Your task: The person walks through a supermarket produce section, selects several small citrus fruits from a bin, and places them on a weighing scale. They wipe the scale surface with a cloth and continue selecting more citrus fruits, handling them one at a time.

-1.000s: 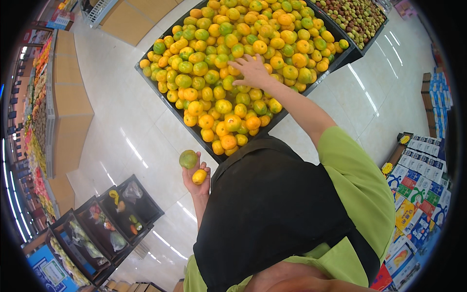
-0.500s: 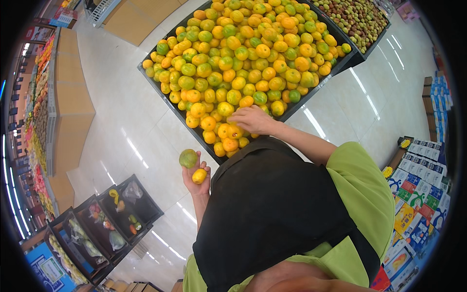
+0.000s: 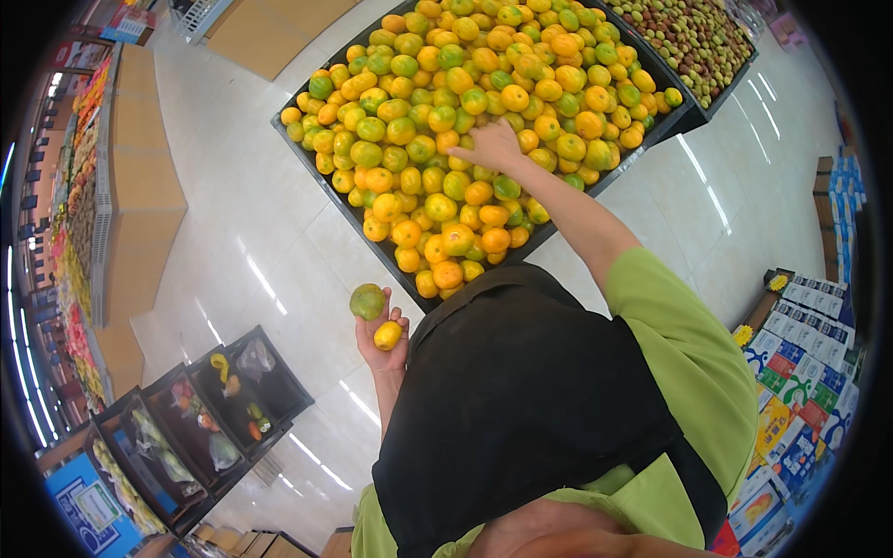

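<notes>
My left hand [image 3: 381, 339] is raised palm up beside my dark apron and holds two fruits: a green one [image 3: 367, 301] at the fingertips and a small yellow one [image 3: 388, 335] in the palm. My right hand [image 3: 493, 147] reaches out over a black display bin [image 3: 358, 221] heaped with orange and green citrus fruits [image 3: 419, 121]. Its fingers are spread and rest on the pile near the middle. Whether it grips a fruit is hidden under the hand.
A second bin of reddish-green fruits [image 3: 688, 33] stands at the upper right. Black crates with bagged produce [image 3: 223, 400] sit on the floor at lower left. Shelves line the left wall. Stacked cartons [image 3: 800, 372] stand at the right.
My right hand has moved from the near edge of the pile back out toward its middle. My left hand has stayed in place with its two fruits.
</notes>
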Demonstrator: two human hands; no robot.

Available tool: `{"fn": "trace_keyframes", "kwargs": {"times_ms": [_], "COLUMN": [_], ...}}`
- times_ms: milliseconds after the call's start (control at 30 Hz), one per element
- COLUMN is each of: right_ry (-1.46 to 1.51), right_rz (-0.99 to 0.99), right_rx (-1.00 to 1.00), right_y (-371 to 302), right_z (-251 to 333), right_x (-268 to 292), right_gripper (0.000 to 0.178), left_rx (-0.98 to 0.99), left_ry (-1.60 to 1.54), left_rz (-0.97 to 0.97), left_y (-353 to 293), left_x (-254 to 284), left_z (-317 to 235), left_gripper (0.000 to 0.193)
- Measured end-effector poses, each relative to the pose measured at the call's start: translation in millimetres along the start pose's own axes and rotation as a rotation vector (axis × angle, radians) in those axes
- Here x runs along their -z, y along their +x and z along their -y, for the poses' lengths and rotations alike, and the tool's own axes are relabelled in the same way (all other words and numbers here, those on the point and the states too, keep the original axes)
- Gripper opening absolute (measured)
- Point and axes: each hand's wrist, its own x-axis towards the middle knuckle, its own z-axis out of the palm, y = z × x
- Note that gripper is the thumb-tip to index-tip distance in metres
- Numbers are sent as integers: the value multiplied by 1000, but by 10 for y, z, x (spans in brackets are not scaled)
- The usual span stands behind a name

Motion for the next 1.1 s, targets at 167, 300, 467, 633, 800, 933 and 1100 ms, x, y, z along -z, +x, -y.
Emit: {"fn": "trace_keyframes", "kwargs": {"times_ms": [167, 300, 467, 633, 800, 933, 1100], "right_ry": [164, 117, 189, 398, -48, -111, 209], "right_rz": [-252, -424, -369, -420, 81, 77, -181], "right_rx": [166, 400, 514, 200, 73, 132, 241], "right_y": [-311, -760, -1147, -703, 31, -97, -787], "right_z": [-115, -92, -71, -179, -149, -4, 528], "right_x": [-77, -170, -153, -6, 67, 24, -205], "right_gripper": [59, 55, 51, 42, 61, 65, 64], "left_rx": [-3, -5, 0, 8, 20, 5, -16], "left_ry": [-23, -4, 21, -7, 34, -6, 3], "left_rz": [-13, -9, 12, 20, 5, -2, -34], "left_y": [26, 97, 172, 164, 157, 154, 187], "left_x": [-9, -57, -88, -86, -101, -103, -68], "left_z": [-32, -56, -93, -105, -95, -98, -94], "left_gripper": [56, 56, 57, 58, 58, 56, 57]}}
